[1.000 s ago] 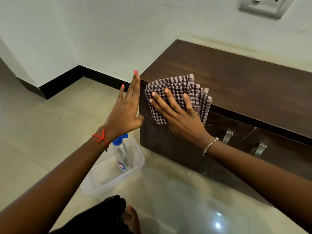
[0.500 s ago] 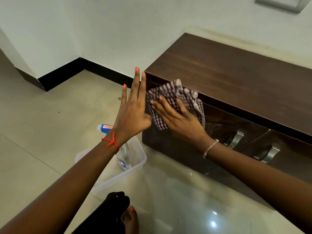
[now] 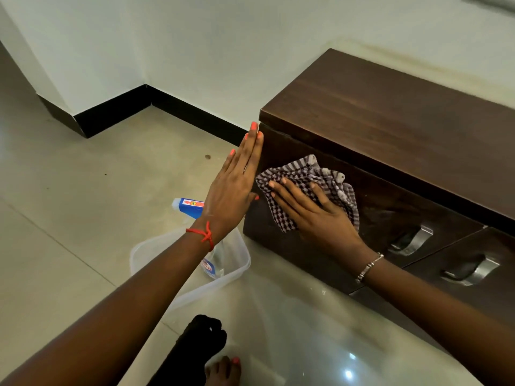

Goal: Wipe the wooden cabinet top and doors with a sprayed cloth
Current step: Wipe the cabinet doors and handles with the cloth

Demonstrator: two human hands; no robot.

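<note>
A low dark wooden cabinet [image 3: 390,118] stands against the wall on the right. My right hand [image 3: 315,213] lies flat on a checked purple-and-white cloth [image 3: 303,171], pressing it against the front of the leftmost door [image 3: 395,210]. My left hand [image 3: 237,185] is open with fingers straight, its palm braced against the cabinet's left side at the corner. A spray bottle [image 3: 211,267] stands in a clear plastic tub [image 3: 237,271] on the floor below my left wrist, partly hidden by the arm.
Two metal door handles [image 3: 412,240] [image 3: 473,271] sit right of the cloth. A second blue-labelled bottle [image 3: 188,206] lies on the tiled floor behind my left hand. My foot [image 3: 223,370] and dark trouser leg are at the bottom. A black skirting board runs along the wall.
My right hand has slid the cloth down from the cabinet's top edge onto the door front. My left hand has stayed braced on the cabinet's side. The camera tilted downward.
</note>
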